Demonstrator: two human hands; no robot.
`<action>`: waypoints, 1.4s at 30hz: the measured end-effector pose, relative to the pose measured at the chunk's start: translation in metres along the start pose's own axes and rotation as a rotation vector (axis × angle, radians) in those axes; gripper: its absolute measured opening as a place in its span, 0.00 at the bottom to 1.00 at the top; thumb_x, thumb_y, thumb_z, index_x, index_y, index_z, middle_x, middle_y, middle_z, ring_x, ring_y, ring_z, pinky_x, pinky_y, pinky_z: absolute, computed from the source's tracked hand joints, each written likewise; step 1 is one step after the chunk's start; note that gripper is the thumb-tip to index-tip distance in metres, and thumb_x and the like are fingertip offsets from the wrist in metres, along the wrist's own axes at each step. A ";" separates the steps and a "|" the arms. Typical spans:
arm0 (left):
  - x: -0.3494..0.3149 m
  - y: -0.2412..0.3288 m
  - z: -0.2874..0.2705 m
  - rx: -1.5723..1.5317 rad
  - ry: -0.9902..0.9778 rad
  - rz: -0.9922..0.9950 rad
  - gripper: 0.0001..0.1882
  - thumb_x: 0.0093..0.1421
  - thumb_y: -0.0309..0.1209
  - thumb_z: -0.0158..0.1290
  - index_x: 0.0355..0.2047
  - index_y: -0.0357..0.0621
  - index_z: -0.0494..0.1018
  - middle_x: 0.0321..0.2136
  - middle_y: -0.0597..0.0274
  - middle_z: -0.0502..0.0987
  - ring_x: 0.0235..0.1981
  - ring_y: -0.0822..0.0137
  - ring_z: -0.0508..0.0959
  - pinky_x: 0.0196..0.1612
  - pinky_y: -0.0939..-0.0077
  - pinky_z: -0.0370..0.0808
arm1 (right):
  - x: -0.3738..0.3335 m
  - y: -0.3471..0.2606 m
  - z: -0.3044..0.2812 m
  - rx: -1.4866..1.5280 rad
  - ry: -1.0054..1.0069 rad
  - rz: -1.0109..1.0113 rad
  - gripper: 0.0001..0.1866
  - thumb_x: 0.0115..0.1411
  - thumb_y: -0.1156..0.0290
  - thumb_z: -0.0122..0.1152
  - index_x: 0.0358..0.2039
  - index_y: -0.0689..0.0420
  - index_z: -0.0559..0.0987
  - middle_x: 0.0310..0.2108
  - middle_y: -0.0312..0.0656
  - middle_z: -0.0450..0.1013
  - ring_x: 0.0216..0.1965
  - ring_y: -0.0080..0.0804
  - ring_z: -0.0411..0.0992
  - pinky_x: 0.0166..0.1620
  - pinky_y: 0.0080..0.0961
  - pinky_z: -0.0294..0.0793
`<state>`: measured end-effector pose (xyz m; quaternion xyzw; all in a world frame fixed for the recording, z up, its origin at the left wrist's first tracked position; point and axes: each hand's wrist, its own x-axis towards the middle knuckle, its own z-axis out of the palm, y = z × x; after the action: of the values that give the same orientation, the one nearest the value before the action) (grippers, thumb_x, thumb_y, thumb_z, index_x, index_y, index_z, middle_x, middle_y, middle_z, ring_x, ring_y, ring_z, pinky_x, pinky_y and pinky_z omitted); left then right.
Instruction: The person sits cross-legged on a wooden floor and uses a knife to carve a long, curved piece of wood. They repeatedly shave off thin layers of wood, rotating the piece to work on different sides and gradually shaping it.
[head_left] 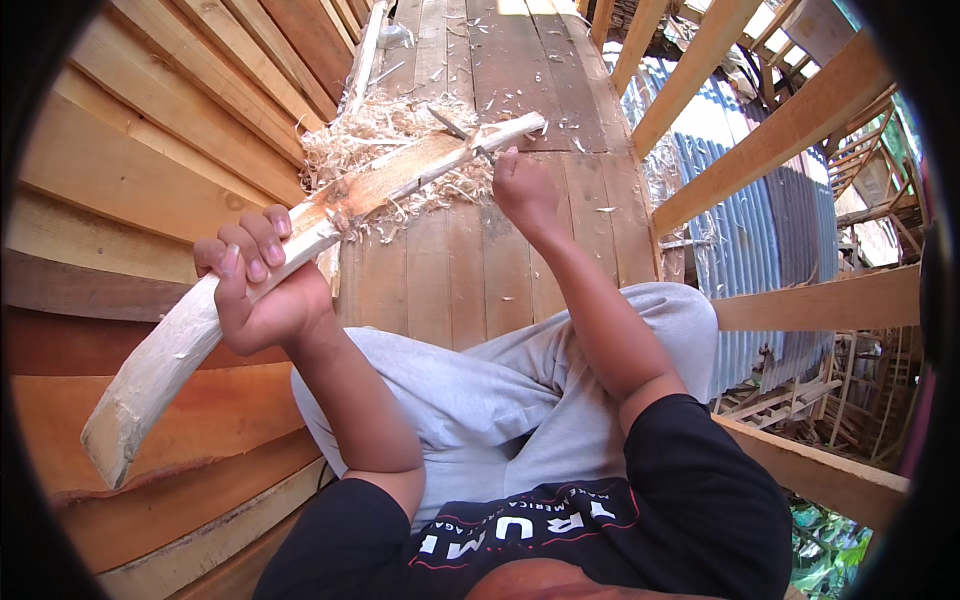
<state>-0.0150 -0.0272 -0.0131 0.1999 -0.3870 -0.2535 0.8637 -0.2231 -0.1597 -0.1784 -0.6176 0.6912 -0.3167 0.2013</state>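
Observation:
A long, pale piece of wood (165,355), stripped of bark and roughly carved, slants from the lower left up to the middle of the head view. My left hand (268,285) wraps around it near its middle, fingers over the top edge. Beyond that hand, the wood's flat face (385,175) is tan with a darker knot. My right hand (525,190) is closed in a fist around the handle of a knife, most of which is hidden. The knife blade (450,124) lies across the wood near its far end, pointing up and left.
Curled wood shavings (345,140) are heaped on the plank floor (450,270) beneath and beyond the wood. Stacked boards (120,150) line the left side. Wooden rails (770,150) stand at the right, with corrugated metal sheets (740,190) beyond. My crossed legs (470,380) are close below.

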 end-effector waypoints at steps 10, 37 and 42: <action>-0.002 -0.003 0.014 0.151 -0.187 -0.255 0.27 0.59 0.36 0.51 0.56 0.40 0.58 0.50 0.50 0.70 0.60 0.43 0.65 0.60 0.47 0.66 | -0.004 -0.012 -0.013 0.271 -0.179 0.132 0.37 0.66 0.50 0.31 0.22 0.73 0.76 0.23 0.67 0.72 0.31 0.64 0.73 0.43 0.52 0.67; -0.027 -0.051 0.005 -0.081 -0.011 0.020 0.07 0.51 0.33 0.47 0.22 0.52 0.59 0.17 0.68 0.59 0.24 0.70 0.63 0.45 0.62 0.66 | -0.036 -0.016 -0.063 1.243 -1.308 0.403 0.22 0.70 0.49 0.38 0.30 0.54 0.68 0.14 0.27 0.52 0.12 0.15 0.44 0.15 0.19 0.41; -0.023 -0.052 -0.004 -0.068 -0.026 -0.040 0.06 0.49 0.28 0.46 0.23 0.49 0.59 0.16 0.66 0.60 0.22 0.69 0.63 0.38 0.65 0.67 | -0.034 -0.016 -0.043 0.869 -1.077 0.290 0.26 0.70 0.48 0.38 0.20 0.51 0.66 0.12 0.25 0.46 0.11 0.16 0.42 0.13 0.21 0.40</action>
<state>-0.0395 -0.0546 -0.0568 0.1748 -0.3853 -0.2864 0.8597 -0.2352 -0.1190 -0.1409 -0.4537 0.3820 -0.1844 0.7837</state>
